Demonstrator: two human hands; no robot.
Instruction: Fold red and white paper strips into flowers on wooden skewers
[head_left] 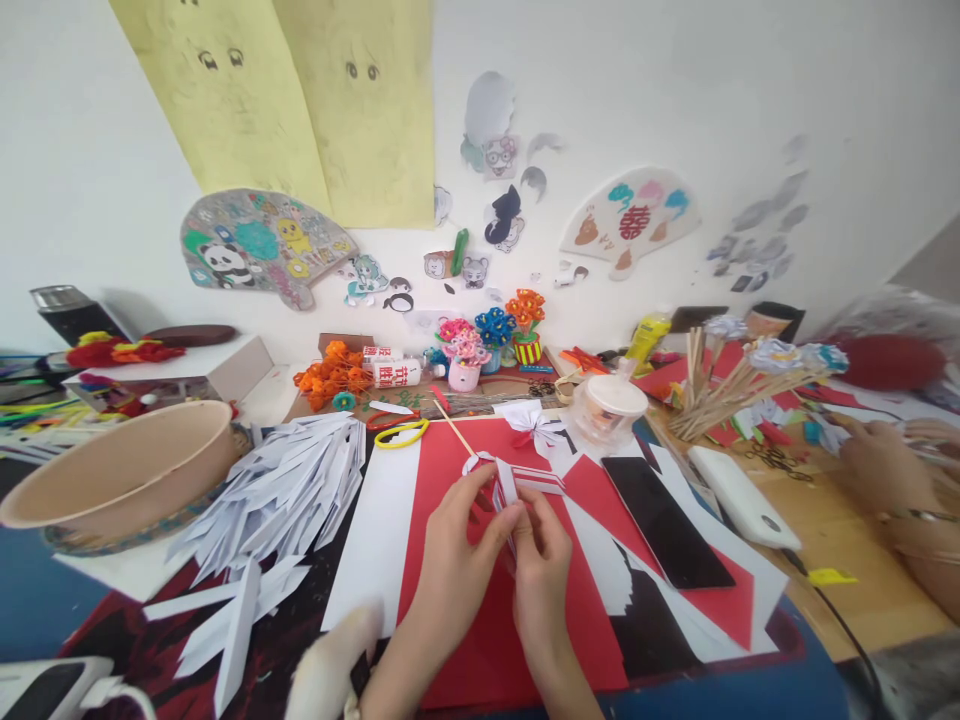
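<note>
My left hand (pixel 454 545) and my right hand (pixel 541 560) meet over a sheet of red paper (pixel 427 480). Between their closed fingertips is a narrow folded white paper piece (pixel 505 484). A thin wooden stick (pixel 454 424) with a red tip runs up from beside my left fingers, and white paper sits at its lower end. White-and-red paper strips (pixel 536 478) lie just right of my fingers. Behind them rests a pleated white paper flower (pixel 534 424). My fingers partly hide the folded piece.
A heap of folded white papers (pixel 300 490) and a beige basin (pixel 135 480) are at left. Yellow-handled scissors (pixel 401 433) lie behind. A black phone (pixel 664 520), lidded plastic cup (pixel 609 405) and white power bank (pixel 742 495) stand right. Another person's hands (pixel 889 465) work at far right.
</note>
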